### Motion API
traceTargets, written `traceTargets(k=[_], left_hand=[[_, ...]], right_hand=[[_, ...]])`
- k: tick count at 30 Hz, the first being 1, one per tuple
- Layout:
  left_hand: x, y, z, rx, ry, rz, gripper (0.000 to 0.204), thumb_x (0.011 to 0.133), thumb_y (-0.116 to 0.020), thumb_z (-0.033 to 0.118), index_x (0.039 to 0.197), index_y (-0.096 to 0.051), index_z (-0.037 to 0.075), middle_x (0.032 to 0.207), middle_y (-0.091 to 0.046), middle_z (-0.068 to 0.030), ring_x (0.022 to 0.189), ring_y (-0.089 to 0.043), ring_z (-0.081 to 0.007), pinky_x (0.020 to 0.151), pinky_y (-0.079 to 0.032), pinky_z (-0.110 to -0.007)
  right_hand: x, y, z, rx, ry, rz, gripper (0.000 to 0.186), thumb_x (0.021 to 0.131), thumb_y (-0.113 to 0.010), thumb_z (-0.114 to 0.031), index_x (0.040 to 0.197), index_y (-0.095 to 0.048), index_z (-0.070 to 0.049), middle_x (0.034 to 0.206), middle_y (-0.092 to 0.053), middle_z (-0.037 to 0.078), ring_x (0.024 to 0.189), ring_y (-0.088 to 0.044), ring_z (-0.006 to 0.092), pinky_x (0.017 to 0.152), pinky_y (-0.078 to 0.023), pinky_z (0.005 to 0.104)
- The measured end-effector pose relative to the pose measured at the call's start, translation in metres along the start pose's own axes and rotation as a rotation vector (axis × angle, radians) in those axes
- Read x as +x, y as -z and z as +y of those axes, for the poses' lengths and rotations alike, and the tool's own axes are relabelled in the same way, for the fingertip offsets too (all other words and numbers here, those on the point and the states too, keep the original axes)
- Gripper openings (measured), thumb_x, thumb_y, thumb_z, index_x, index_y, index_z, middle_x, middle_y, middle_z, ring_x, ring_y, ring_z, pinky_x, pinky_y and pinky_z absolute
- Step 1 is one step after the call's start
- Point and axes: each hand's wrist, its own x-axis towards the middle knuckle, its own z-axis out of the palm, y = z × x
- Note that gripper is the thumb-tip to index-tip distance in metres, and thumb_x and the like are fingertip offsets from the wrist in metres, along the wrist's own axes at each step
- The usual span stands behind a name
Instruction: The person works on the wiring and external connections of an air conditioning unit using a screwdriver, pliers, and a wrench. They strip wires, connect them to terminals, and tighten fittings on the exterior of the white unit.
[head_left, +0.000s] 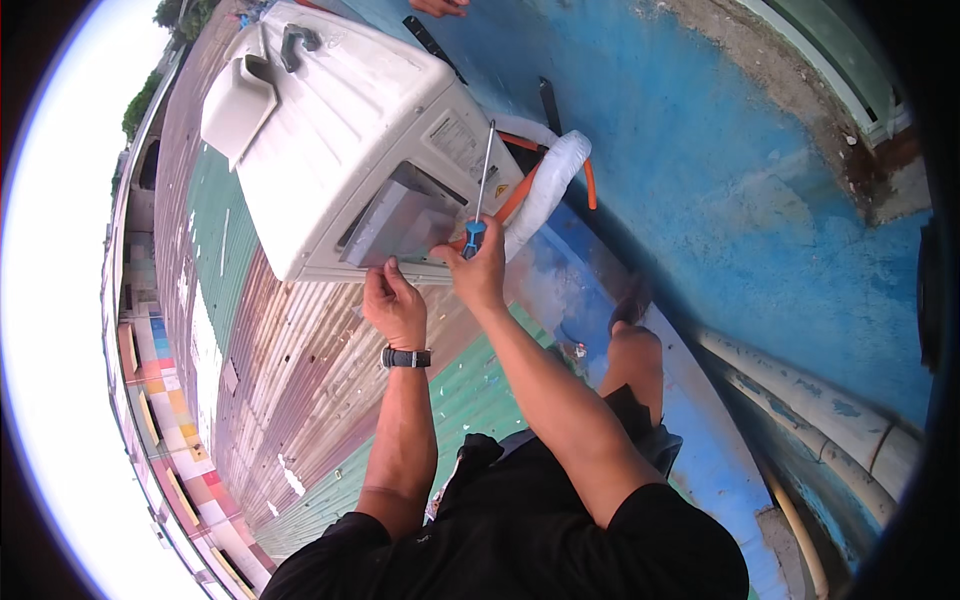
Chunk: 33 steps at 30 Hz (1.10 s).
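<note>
In front of me is the white outdoor air-conditioner unit (330, 100), its side showing a recessed opening. A translucent grey cover panel (385, 228) sits tilted across that opening. My left hand (395, 308), with a dark watch on the wrist, pinches the panel's lower edge between thumb and fingertips. In my right hand (482, 268) is a screwdriver (474, 238) with a blue handle, its long shaft pointing up and away from the unit's opening. The right thumb reaches toward the panel's right corner; whether it touches is hard to tell.
White-wrapped piping (552, 185) and orange conduit (590, 185) run between the unit and the blue wall (700, 150). Corrugated roofing (300, 390) lies below. Grey pipes (800, 395) follow the wall at right. Another person's hand (438, 6) shows at the top edge.
</note>
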Motion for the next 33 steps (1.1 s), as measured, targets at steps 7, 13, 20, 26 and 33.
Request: traceTargets(k=[7, 13, 20, 26, 33], left_hand=[[0.010, 0.007, 0.006, 0.099, -0.036, -0.084, 0.021, 0.098, -0.067, 0.019, 0.084, -0.065, 0.003, 0.058, -0.054, -0.0080, 0.049, -0.046, -0.0181, 0.049, -0.037, -0.034], [0.008, 0.013, 0.021, -0.036, 0.074, -0.042, 0.023, 0.099, -0.069, 0.025, 0.093, -0.068, 0.002, 0.063, -0.048, 0.0003, 0.058, -0.037, -0.0069, 0.053, -0.034, -0.028], [0.013, -0.005, 0.011, 0.082, -0.004, 0.006, 0.020, 0.096, -0.071, 0.023, 0.087, -0.068, 0.006, 0.053, -0.048, -0.0021, 0.047, -0.039, -0.0118, 0.047, -0.033, -0.030], [0.022, 0.006, 0.019, 0.209, -0.069, -0.018, 0.024, 0.093, -0.074, 0.029, 0.086, -0.072, 0.006, 0.049, -0.051, -0.0044, 0.043, -0.046, -0.0149, 0.045, -0.036, -0.033], [0.022, 0.017, 0.015, 0.278, -0.037, -0.090, 0.034, 0.092, -0.076, 0.038, 0.082, -0.076, 0.006, 0.048, -0.051, -0.0029, 0.043, -0.043, -0.0126, 0.045, -0.034, -0.033]], right_hand=[[0.008, -0.003, -0.013, 0.374, -0.247, -0.070, 0.063, 0.077, -0.088, -0.011, 0.122, -0.046, -0.004, 0.100, -0.057, 0.004, 0.082, -0.057, 0.0133, 0.075, -0.051, 0.0286], [0.009, -0.003, -0.004, 0.364, -0.350, -0.052, 0.058, 0.081, -0.086, -0.012, 0.122, -0.045, -0.004, 0.102, -0.057, 0.005, 0.083, -0.057, 0.0122, 0.076, -0.051, 0.0281], [0.017, 0.003, -0.023, 0.457, -0.478, -0.101, 0.060, 0.081, -0.085, -0.015, 0.122, -0.044, -0.003, 0.100, -0.059, 0.007, 0.086, -0.060, 0.0132, 0.075, -0.051, 0.0288], [0.023, -0.001, -0.013, 0.305, -0.466, -0.124, 0.057, 0.084, -0.081, -0.008, 0.123, -0.040, -0.002, 0.101, -0.056, 0.008, 0.073, -0.061, 0.0139, 0.063, -0.053, 0.0295], [0.024, -0.007, -0.014, 0.315, -0.497, -0.081, 0.053, 0.082, -0.083, -0.008, 0.117, -0.044, -0.002, 0.094, -0.057, 0.006, 0.073, -0.060, 0.0141, 0.061, -0.052, 0.0296]])
